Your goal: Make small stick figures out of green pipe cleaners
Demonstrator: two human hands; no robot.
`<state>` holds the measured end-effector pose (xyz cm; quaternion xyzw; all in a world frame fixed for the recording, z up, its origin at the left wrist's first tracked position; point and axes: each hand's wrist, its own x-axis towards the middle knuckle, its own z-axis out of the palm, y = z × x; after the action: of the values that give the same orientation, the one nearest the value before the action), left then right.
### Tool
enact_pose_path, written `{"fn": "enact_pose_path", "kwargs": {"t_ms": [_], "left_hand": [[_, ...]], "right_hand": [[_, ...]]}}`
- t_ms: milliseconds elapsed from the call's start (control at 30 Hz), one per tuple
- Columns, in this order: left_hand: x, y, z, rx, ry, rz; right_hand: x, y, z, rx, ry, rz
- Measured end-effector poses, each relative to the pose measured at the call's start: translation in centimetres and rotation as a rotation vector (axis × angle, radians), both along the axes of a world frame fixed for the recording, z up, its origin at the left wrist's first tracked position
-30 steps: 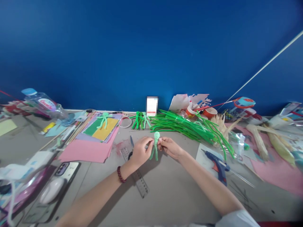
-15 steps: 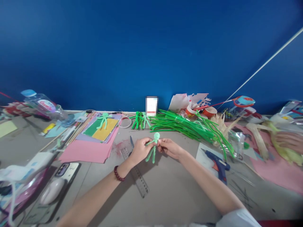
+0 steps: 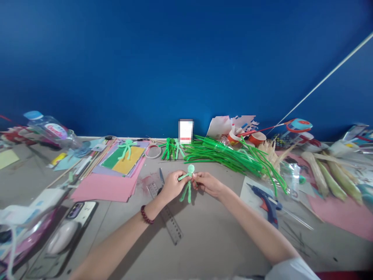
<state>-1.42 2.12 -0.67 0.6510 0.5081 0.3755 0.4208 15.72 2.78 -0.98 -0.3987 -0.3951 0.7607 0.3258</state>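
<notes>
Pale green fuzzy figure (image 3: 189, 187) is held between both hands at centre table; round head up, two legs down, roughly upright; whether the feet touch the table (image 3: 210, 245) cannot be told. Its arm on the left side is pinched by the left hand (image 3: 174, 188), thumb and fingers closed on it; its other side, at shoulder height, is gripped by the fingertips of the right hand (image 3: 209, 184); the hands are set close together, with only the figure between them. A dark red bead bracelet (image 3: 147, 215) is worn on the left wrist.

Clear ruler (image 3: 173, 227) is laid flat at a slant, partly covered by the left hand and forearm; a bladed tool (image 3: 161, 175) is partly hidden by the same hand, its type not readable. Beyond the hands, a group of small green figures (image 3: 173, 149) is stood near the blue wall (image 3: 186, 62); just right of it a heap of green fuzzy stems (image 3: 224, 156) is spread. To the left, a second pale green figure (image 3: 126, 149) is placed on green and yellow sheets (image 3: 129, 161), with pink paper (image 3: 101, 188) stacked nearer; a whitish ring (image 3: 152, 151) is set between sheets and group. To the right, a blue glue gun (image 3: 269, 206) is laid down, well apart from the right hand.
</notes>
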Motion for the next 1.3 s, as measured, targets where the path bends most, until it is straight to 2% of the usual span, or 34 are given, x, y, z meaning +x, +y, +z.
{"fn": "enact_pose_path", "kwargs": {"t_ms": [167,333,500,700,867,1000,1067,1133,1300], "left_hand": [[0.1,0.2,0.1,-0.073,-0.092,-0.022],[-0.1,0.5,0.0,-0.151,-0.289,0.084],[-0.5,0.8,-0.2,-0.147,-0.314,0.096],[-0.3,0.7,-0.5,-0.041,-0.249,0.07],[-0.5,0.3,0.3,0.218,-0.068,0.062],[-0.6,0.1,0.9,0.276,-0.011,0.016],[-0.6,0.0,0.8,0.242,-0.027,0.016],[-0.6,0.2,0.5,0.133,-0.101,0.007],[-0.7,0.8,0.0,-0.341,-0.424,-0.103]], "right_hand": [[0.0,0.3,0.2,0.03,0.005,-0.047],[0.0,0.3,1.0,0.036,0.001,-0.054],[-0.1,0.1,1.0,0.11,-0.006,-0.077],[-0.4,0.3,-0.2,0.105,0.01,-0.102],[-0.6,0.2,-0.6,0.124,-0.035,-0.159],[-0.6,0.1,-0.8,0.191,-0.103,-0.182],[-0.5,0.1,-0.9,0.207,-0.124,-0.19],[-0.4,0.3,-0.9,0.222,-0.143,-0.197],[0.1,0.7,-0.2,0.297,-0.236,-0.273]]}}
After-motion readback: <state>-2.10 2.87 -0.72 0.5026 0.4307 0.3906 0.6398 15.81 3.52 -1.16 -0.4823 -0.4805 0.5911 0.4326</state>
